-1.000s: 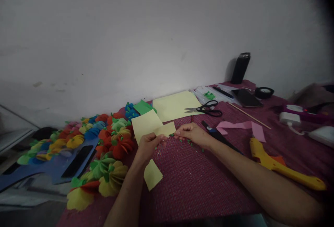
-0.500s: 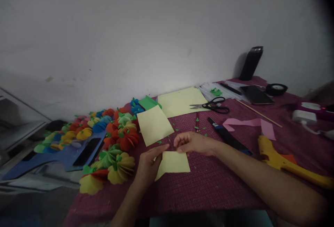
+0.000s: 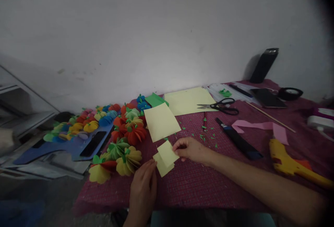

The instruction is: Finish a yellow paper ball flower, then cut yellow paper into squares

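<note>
A pale yellow sheet of paper (image 3: 164, 166), partly folded over itself, is held above the table's near middle. My right hand (image 3: 191, 149) pinches the right corner of its upper flap between thumb and fingers. At the lower left edge, my left hand (image 3: 144, 185) has its fingers pressed together on the paper. Just beyond lies a larger pale yellow sheet (image 3: 161, 121). Behind it rest a green paper piece (image 3: 156, 99) and a big yellow sheet (image 3: 186, 98). Black-handled scissors (image 3: 221, 106) lie across that big sheet's right edge.
Colourful paper pumpkins (image 3: 129, 159) crowd the left side, near a blue board (image 3: 60, 152). Green scraps (image 3: 203, 137) dot the purple cloth (image 3: 198, 185). To the right are a black cutter (image 3: 241, 143), pink strip (image 3: 255, 125), yellow glue gun (image 3: 283, 161), phone (image 3: 268, 97) and black bottle (image 3: 264, 65).
The small yellow paper has turned and now shows two overlapping layers. My right hand has taken its corner. My left hand has moved down, and the view has shifted left.
</note>
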Tool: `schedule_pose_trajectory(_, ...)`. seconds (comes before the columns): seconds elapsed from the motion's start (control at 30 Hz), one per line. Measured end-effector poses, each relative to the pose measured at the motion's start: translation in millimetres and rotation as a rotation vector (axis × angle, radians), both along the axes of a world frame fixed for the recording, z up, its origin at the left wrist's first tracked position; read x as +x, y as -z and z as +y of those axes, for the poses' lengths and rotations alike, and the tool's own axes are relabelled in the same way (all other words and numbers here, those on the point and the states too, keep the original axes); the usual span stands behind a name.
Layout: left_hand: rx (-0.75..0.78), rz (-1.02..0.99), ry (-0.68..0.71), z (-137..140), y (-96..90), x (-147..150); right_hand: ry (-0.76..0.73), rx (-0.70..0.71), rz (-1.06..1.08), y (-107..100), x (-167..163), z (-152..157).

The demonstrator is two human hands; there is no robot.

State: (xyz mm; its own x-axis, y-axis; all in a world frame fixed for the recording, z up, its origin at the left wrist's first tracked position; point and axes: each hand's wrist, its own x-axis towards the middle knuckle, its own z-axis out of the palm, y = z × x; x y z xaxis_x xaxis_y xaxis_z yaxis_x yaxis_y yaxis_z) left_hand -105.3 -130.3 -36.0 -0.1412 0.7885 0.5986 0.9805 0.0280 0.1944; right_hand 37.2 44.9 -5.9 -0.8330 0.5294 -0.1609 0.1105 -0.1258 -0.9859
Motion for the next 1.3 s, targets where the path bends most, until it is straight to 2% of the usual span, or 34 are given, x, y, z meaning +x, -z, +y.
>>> schedule_pose_trajectory(0.07, 0.052, -0.019, -0.032, -5, 1.0, 0, -0.026, 0.035, -0.011, 4, -8, -9)
schedule_pose_trajectory(0.17, 0.050, -0.002, -0.011, -8, 3.9, 1, -0.055, 0.155, -0.040, 9, -15, -17)
schedule_pose_trajectory(0.4, -0.132, 0.077, 0.108, 8, 5.8, 5, -0.080, 0.578, -0.162, 15, -17, -20)
schedule_pose_trajectory(0.6, -0.226, 0.050, 0.105, 17, -2.1, 5, -0.135, 0.726, -0.191, 11, -11, -18)
schedule_pose_trajectory(0.67, -0.297, 0.052, 0.083, 20, -7.7, 6, -0.169, 0.865, -0.208, 6, -6, -16)
schedule_pose_trajectory(0.73, -0.369, 0.074, 0.061, 24, -12.1, 7, -0.206, 1.065, -0.184, 0, -1, -16)
schedule_pose_trajectory(0.8, -0.410, 0.107, 0.065, 28, -12.9, 6, -0.298, 1.234, -0.127, -5, 4, -16)
schedule_pose_trajectory(0.87, -0.412, 0.145, 0.103, 32, -10.3, 2, -0.421, 1.333, -0.101, -9, 7, -17)
schedule_pose_trajectory(1.0, -0.438, 0.229, 0.230, 34, -5.6, -3, -0.507, 1.406, -0.146, -10, 12, -22)
schedule_pose_trajectory(1.3, -0.562, 0.218, 0.287, 22, -24.7, 0, -0.407, 1.437, -0.111, 15, 22, -34)
